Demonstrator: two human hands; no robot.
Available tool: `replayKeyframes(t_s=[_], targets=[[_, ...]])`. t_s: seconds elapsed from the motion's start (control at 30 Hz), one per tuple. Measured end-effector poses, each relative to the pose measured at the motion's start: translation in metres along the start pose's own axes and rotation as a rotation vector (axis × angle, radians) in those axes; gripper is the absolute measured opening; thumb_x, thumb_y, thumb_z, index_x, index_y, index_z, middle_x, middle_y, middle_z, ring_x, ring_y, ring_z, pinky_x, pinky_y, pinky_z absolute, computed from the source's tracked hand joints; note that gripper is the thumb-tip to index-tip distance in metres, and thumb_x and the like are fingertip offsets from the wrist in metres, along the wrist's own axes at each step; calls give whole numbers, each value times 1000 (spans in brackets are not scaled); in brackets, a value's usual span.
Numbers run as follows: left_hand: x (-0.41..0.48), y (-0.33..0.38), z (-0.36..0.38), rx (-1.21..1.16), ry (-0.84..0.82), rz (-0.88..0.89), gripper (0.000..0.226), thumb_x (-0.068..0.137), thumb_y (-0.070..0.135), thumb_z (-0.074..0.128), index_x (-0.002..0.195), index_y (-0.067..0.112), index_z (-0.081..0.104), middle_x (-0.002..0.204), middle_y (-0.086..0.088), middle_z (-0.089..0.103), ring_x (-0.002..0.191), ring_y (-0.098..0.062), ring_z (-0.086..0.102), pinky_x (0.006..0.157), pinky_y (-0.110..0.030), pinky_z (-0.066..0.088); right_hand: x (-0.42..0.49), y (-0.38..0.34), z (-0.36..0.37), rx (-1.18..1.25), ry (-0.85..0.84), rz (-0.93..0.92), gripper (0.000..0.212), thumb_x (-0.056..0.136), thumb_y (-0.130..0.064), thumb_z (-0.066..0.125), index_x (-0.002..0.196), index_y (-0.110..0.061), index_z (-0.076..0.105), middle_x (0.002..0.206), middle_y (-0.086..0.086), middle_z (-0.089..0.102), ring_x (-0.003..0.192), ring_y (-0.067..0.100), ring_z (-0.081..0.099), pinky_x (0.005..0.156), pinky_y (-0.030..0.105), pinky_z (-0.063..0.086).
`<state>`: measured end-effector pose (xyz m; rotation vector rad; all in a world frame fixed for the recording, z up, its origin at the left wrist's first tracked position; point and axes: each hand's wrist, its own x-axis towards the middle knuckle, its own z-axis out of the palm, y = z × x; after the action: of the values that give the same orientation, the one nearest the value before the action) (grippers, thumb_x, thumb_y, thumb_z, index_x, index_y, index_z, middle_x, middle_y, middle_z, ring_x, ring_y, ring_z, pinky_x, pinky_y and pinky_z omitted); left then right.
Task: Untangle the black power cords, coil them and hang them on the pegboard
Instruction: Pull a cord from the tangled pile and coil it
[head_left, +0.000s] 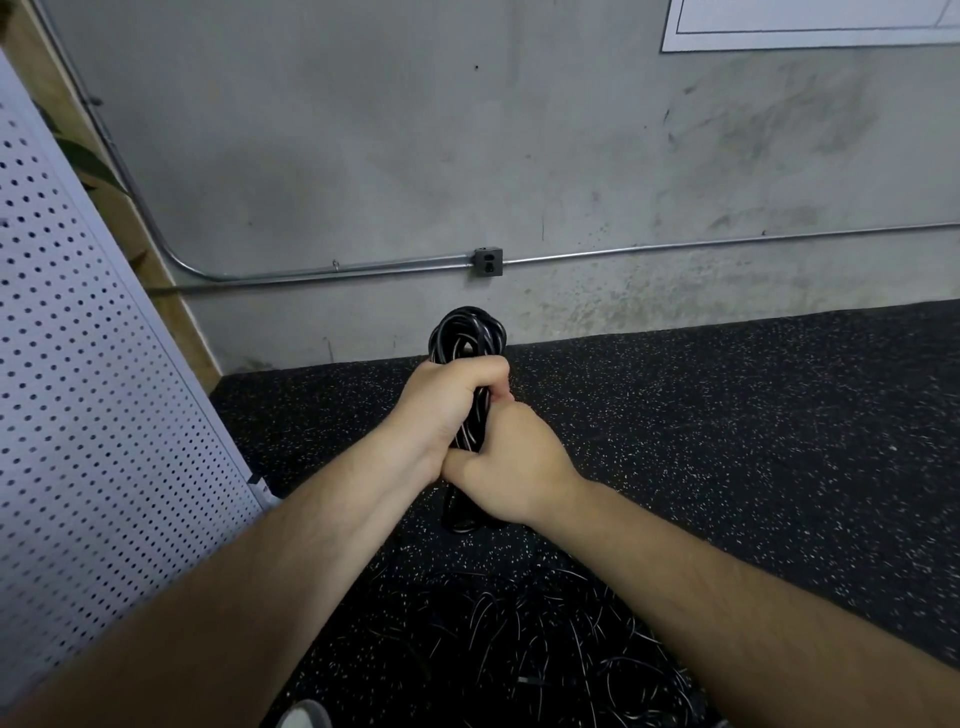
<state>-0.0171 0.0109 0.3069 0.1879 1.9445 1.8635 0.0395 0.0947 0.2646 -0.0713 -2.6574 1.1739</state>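
— How much of the coiled cord (467, 332) shows?
— Only the top loop and a bit of the lower end. The left hand (441, 410) and right hand (511, 467) cover the middle, and the right hand's fingers wrap round the far side, out of sight.
— The loose cords (519, 639) on the floor?
— They are cut off by the bottom edge and partly hidden under the right forearm. I cannot tell how many there are.
— The pegboard (78, 364)?
— It runs off the left edge and half hides a dark leaf (88, 161).
— Anything else?
— The white sheet (810, 23) on the wall is clipped at the top and right. Only the tip of the shoe (304, 716) shows.
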Motion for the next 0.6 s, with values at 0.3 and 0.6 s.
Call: replayKeyframes(t_s=[0.3,0.6], targets=[[8,-2,5,-40,-55,155,58,69,53,86,108,12,74,96,-7,79,90,-20,76,87,-35,59,7,9,-13,427,-39,38,18,71,-1,76,83,-10,67,76,3,72,75,15,72,70,29,56],[20,-17,1,91,97,335,31,96,49,64,117,26,66,110,6,74,105,-10,70,98,-35,54,5,12,-26,553,-80,52,41,75,7,81,96,-23,64,90,-3,74,82,0,71,74,13,53]])
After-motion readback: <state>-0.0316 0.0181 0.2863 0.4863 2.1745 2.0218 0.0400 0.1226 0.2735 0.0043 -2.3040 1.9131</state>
